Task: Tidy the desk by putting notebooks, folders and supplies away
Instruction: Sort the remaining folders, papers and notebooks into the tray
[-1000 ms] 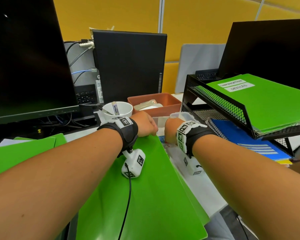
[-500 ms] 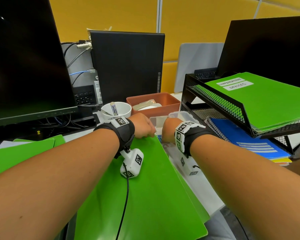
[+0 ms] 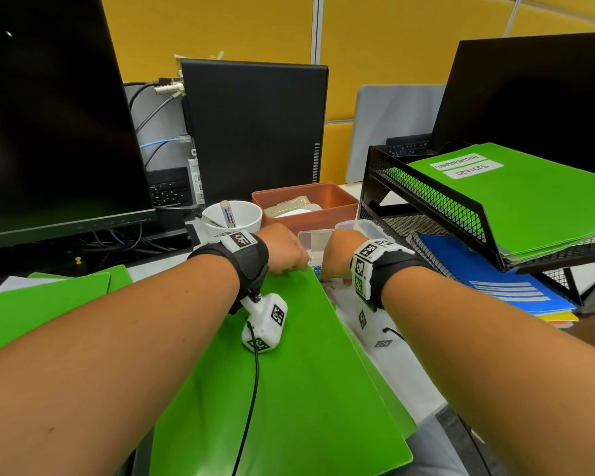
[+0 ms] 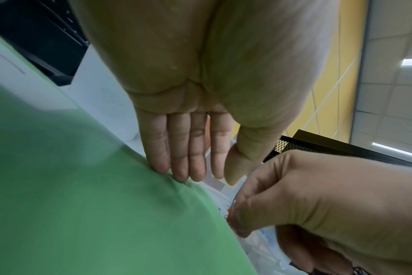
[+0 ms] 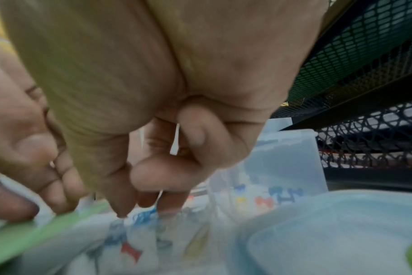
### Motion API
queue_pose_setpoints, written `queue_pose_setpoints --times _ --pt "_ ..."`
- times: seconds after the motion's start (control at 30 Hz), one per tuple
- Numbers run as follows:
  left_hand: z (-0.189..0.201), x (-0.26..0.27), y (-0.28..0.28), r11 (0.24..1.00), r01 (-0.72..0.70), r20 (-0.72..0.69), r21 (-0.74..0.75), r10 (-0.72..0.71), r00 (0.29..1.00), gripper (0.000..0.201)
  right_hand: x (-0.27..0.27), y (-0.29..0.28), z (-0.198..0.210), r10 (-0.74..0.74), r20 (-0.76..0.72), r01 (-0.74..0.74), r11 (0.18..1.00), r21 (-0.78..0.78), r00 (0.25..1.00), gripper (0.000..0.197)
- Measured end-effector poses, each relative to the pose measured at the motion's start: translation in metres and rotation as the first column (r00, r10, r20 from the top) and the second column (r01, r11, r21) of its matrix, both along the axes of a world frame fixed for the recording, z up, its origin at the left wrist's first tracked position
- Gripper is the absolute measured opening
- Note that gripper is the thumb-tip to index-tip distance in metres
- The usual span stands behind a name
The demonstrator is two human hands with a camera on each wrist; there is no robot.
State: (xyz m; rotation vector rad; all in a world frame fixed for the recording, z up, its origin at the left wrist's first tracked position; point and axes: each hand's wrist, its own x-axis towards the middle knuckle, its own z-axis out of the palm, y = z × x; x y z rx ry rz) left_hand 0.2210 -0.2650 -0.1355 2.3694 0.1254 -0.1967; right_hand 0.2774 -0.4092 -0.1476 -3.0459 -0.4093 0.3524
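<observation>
My left hand [image 4: 188, 148] is pressing flat fingers on the green plastic folder's [image 3: 289, 372] far corner, while my right hand [image 5: 153, 167], just beside, is pinching small coloured clips [image 5: 141, 215] lying directly beneath it on the bench.

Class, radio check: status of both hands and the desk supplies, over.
Left hand flat, fingers pressing green folder. Right hand pinching small clips by clear box. Nothing blocking.
</observation>
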Motion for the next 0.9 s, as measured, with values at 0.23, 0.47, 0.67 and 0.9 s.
queue_pose_setpoints --times 0.23,0.47,0.67,0.9 --pt "0.0 0.002 0.001 1.0 0.002 -0.02 -0.02 -0.002 1.0 0.016 0.012 -0.04 0.041 -0.172 0.037 0.155 0.947 0.283 0.984 0.017" --pt "0.003 0.001 -0.003 0.998 0.025 -0.019 0.05 -0.024 1.0 0.025 0.026 -0.072 0.044 -0.312 0.197 0.256 0.929 0.266 0.929 0.029" --pt "0.007 -0.012 0.002 0.999 0.042 0.034 -0.024 -0.041 0.999 0.015 -0.004 -0.061 0.057 -0.227 0.113 0.176 0.922 0.346 0.967 0.012" --pt "0.033 -0.07 0.046 0.998 0.062 0.124 -0.02 -0.059 0.991 0.013 -0.082 0.0 0.066 0.161 0.061 -0.172 0.902 0.395 0.985 0.009"
